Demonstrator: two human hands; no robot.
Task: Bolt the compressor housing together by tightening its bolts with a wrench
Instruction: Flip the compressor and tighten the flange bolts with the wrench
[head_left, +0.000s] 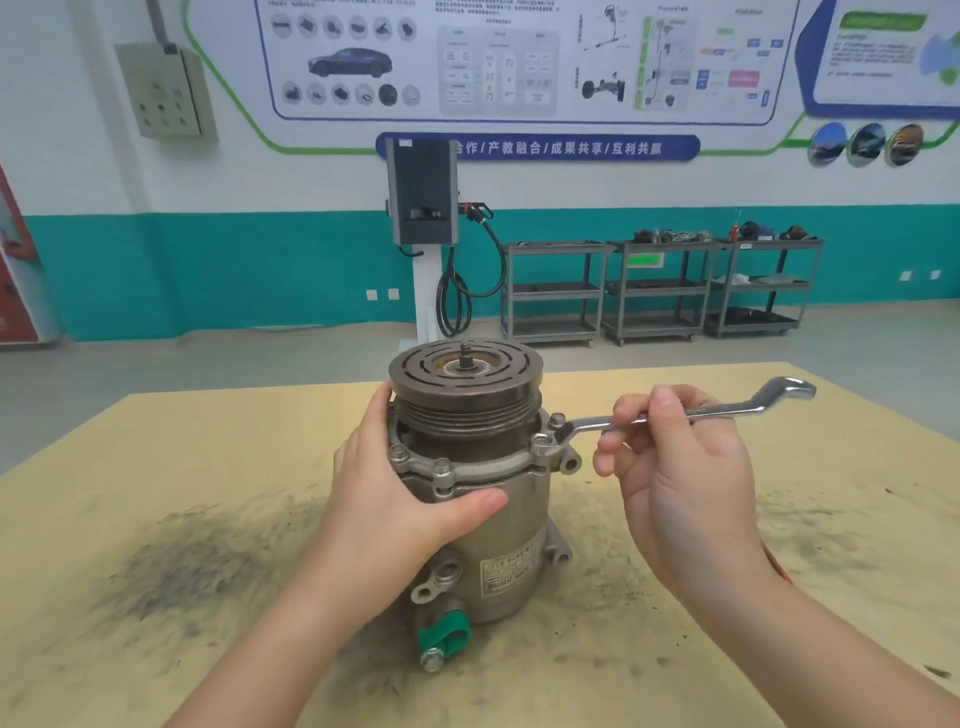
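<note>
The metal compressor housing (511, 525) stands upright in the middle of the table, a dark grooved pulley (466, 375) on top. Several bolts ring its flange, among them one at the front (442, 466) and one at the right (557, 420). A silver ring wrench (727, 413) lies level, its near end set over the right bolt and its far end pointing right. My right hand (675, 467) pinches the wrench shaft between thumb and fingers. My left hand (400, 493) grips the housing's left side, thumb across the front.
The table (208, 493) has a tan top smeared with dark grime. A green-capped fitting (444, 636) sticks out at the housing's base towards me. Far behind stand a charging post (423, 208) and grey shelf carts (660, 286) along the teal wall.
</note>
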